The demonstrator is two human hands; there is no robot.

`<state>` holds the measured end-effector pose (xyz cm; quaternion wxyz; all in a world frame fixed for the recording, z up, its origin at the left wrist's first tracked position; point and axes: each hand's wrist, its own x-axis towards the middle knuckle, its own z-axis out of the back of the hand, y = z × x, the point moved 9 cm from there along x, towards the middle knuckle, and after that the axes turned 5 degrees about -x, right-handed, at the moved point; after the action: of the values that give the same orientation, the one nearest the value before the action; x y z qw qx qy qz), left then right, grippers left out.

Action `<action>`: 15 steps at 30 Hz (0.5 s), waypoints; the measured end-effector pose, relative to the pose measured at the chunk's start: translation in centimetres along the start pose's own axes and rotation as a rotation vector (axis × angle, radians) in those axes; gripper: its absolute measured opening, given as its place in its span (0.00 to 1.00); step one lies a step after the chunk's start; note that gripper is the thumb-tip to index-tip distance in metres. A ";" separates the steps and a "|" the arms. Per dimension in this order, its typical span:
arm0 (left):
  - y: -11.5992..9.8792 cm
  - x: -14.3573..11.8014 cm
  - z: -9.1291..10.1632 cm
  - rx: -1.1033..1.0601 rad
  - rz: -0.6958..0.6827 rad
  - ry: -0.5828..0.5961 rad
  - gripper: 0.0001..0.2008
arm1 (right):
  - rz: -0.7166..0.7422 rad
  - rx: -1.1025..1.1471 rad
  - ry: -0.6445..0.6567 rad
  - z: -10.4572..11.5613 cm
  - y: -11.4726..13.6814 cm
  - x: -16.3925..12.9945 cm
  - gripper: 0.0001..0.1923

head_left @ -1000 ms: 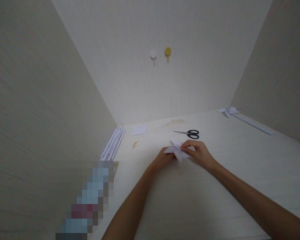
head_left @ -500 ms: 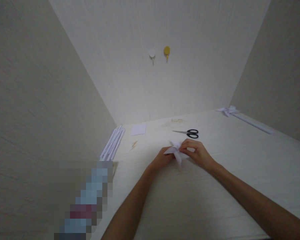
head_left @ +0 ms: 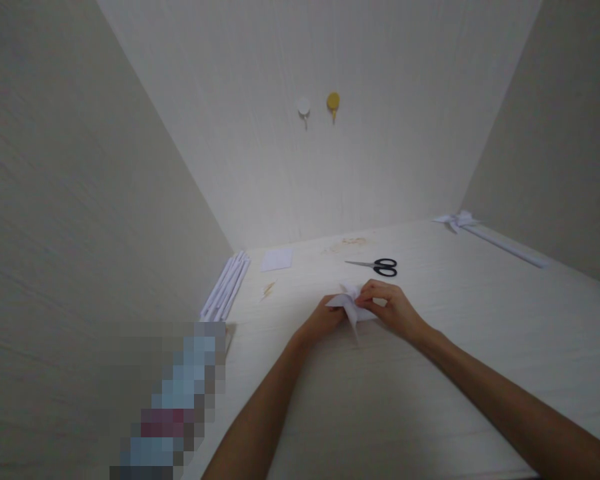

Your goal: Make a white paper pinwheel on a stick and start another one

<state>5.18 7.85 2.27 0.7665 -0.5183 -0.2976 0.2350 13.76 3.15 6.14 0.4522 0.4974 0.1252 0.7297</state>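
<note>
Two hands are meeting over a small white folded paper piece [head_left: 351, 305] near the middle of the pale desk [head_left: 430, 373]. The left hand [head_left: 324, 319] is closing on the piece's left points from below, while the right hand [head_left: 389, 307] is pinching its right side between thumb and curled fingers. The paper is sitting just above the desk surface, a pointed flap hanging toward the person.

To do this fold well, I judge the left hand should be keeping the piece steady while the right is pressing each crease flat and even, so the points are matching.

Black-handled scissors [head_left: 379, 267] are lying just beyond the hands. A small white paper square [head_left: 277, 259], a row of rolled paper sticks [head_left: 227, 286] and a finished paper flower on a stem [head_left: 463, 220] are resting farther off.
</note>
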 end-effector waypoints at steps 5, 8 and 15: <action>0.1 0.0 0.2 0.004 0.027 -0.016 0.07 | -0.011 0.006 -0.007 -0.2 0.0 0.0 0.06; 0.2 -0.1 0.3 -0.009 0.024 -0.024 0.07 | -0.008 0.008 0.000 -0.3 0.1 0.0 0.07; -0.1 -0.3 1.0 -0.121 0.072 -0.140 0.05 | -0.083 0.102 -0.055 0.4 -1.1 0.4 0.06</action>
<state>4.29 8.32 2.61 0.7021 -0.5564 -0.3454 0.2796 14.62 3.97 5.87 0.4593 0.5342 0.1702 0.6890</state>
